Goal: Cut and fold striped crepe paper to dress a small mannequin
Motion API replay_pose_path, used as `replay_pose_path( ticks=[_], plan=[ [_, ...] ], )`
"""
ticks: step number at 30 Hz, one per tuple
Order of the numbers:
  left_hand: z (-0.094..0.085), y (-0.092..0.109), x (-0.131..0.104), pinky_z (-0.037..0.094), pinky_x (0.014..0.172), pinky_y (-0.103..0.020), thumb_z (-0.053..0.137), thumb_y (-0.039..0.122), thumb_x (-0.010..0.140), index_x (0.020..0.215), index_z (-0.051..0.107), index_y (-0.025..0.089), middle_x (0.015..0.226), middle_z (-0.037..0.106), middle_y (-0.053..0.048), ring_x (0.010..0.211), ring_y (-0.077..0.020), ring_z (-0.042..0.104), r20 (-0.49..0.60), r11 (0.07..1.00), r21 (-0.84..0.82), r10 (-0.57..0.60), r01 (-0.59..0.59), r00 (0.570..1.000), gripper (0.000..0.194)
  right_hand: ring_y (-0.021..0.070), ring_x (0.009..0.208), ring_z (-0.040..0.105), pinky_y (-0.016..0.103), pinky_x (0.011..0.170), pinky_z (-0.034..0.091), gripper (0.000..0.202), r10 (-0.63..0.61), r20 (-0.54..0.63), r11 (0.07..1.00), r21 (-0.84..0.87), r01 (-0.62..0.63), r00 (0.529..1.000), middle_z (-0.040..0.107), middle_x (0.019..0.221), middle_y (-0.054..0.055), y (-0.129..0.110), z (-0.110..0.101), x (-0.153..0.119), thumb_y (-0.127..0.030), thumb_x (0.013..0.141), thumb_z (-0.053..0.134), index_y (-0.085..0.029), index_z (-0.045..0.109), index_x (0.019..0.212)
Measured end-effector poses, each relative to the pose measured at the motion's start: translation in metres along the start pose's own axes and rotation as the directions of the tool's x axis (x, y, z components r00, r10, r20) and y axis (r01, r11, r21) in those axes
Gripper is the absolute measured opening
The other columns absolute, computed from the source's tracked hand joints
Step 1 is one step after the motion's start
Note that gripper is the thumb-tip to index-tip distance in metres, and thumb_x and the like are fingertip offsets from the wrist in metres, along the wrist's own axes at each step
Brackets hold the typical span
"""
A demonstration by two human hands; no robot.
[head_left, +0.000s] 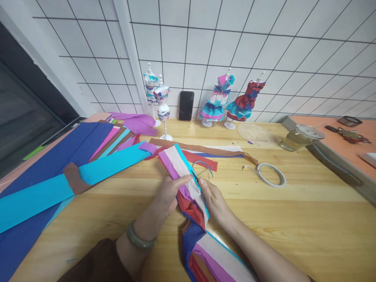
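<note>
A long layered strip of what looks like crepe paper (182,166), in purple, pale pink and bright blue with red and dark blue folds, runs down between my hands. My left hand (170,192) grips its left edge, thumb laid across the top and fingers underneath. Opposite, my right hand (216,199) pinches the bright blue edge. A small dark pointed thing (195,175) shows at my right fingertips; its kind cannot be made out. Twisted lower folds (194,235) hang toward me, and the strip continues at the bottom, partly behind my right forearm.
Blue paper bands (114,162) and other coloured strips lie left. Beyond my hands are a brown strip (199,148) and a tape roll (272,175). Dressed mini mannequins (216,105) and a phone (186,105) stand by the tiled wall. A glass cup (301,138) is right.
</note>
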State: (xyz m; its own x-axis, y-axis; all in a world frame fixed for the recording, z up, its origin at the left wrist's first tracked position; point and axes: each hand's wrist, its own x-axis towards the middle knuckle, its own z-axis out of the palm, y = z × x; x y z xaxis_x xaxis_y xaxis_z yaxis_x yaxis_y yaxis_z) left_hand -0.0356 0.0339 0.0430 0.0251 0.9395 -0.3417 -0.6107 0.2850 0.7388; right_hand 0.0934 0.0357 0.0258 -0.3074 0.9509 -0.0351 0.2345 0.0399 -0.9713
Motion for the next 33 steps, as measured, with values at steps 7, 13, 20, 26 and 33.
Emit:
replay_pose_path(
  ticks=[7,13,20,26,33],
  plan=[
    [-0.0001,-0.0008,-0.0001,0.048,0.066,-0.031,0.074,0.017,0.056,0.075,0.063,0.013,0.071,0.068,-0.004,0.065,-0.0188,0.063,0.01,1.0,-0.01,0.009,-0.009,1.0,0.022,0.0143,0.064,0.042,0.025,0.061,0.037,0.04,0.011,0.013,1.0,0.003,-0.011,1.0,0.048,0.068,0.001,0.0001,-0.0007,-0.0001,-0.05,0.087,0.031,-0.016,0.05,0.074],
    [0.0009,-0.0005,-0.001,0.048,0.064,-0.03,0.074,0.018,0.055,0.074,0.064,0.012,0.069,0.067,-0.004,0.063,-0.0182,0.062,0.012,1.0,-0.008,0.005,-0.005,1.0,0.022,0.0129,0.061,0.038,0.024,0.059,0.035,0.038,0.021,0.01,1.0,-0.009,-0.02,1.0,0.041,0.064,-0.001,0.0009,-0.0005,0.0006,-0.049,0.087,0.032,-0.017,0.045,0.07],
    [0.0006,-0.0001,-0.0017,0.048,0.062,-0.027,0.072,0.017,0.059,0.074,0.064,0.012,0.069,0.067,-0.004,0.062,-0.0163,0.061,0.057,1.0,-0.004,0.011,-0.011,0.998,0.018,0.0127,0.06,0.037,0.024,0.056,0.033,0.039,0.018,-0.013,0.999,-0.027,-0.018,1.0,0.039,0.062,-0.002,0.0008,-0.0008,-0.0001,-0.051,0.086,0.031,-0.019,0.041,0.067],
    [0.0002,-0.0023,-0.0028,0.049,0.064,-0.029,0.07,0.015,0.061,0.077,0.064,0.011,0.071,0.068,-0.005,0.064,-0.0174,0.062,0.068,1.0,0.017,0.008,-0.009,0.998,0.017,0.0136,0.063,0.041,0.024,0.06,0.034,0.039,0.001,-0.015,1.0,-0.025,-0.001,1.0,0.042,0.064,-0.001,0.0024,-0.0014,0.0,-0.05,0.087,0.031,-0.018,0.043,0.069],
    [0.0016,-0.0039,-0.0015,0.049,0.069,-0.032,0.07,0.014,0.062,0.083,0.065,0.011,0.08,0.069,-0.007,0.073,-0.0197,0.063,0.067,0.999,0.05,-0.013,0.009,0.998,0.022,0.0131,0.061,0.04,0.024,0.06,0.034,0.038,-0.006,-0.013,1.0,-0.019,0.006,1.0,0.042,0.064,-0.002,0.0023,-0.0014,0.0008,-0.049,0.087,0.03,-0.018,0.043,0.069]
  ],
)
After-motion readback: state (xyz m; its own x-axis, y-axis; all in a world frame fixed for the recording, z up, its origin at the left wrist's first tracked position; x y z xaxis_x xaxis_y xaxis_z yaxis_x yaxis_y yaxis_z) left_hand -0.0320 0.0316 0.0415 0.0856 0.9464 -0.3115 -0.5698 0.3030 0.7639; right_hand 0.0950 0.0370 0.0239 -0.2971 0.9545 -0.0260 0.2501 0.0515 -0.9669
